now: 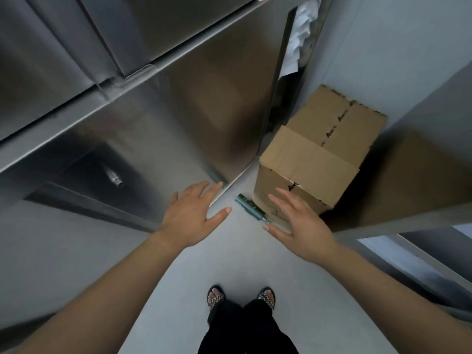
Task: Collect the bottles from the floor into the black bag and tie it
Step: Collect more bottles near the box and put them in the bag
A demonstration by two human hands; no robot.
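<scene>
A teal bottle (pixel 250 207) lies on its side on the grey floor, right at the foot of a cardboard box. My left hand (pixel 192 215) is stretched out, palm down, fingers apart, to the left of the bottle and holds nothing. To the right of the bottle, my right hand (pixel 297 221) is also spread and empty, partly in front of the box. Neither hand touches the bottle. No black bag is in view.
A closed cardboard box (pixel 316 159) stands on the floor at the right, against the wall. A steel fridge or cabinet (pixel 191 103) fills the left and centre. A steel ledge (pixel 408 221) juts in at the right. My sandalled feet (pixel 240 297) stand on the floor (pixel 229 264).
</scene>
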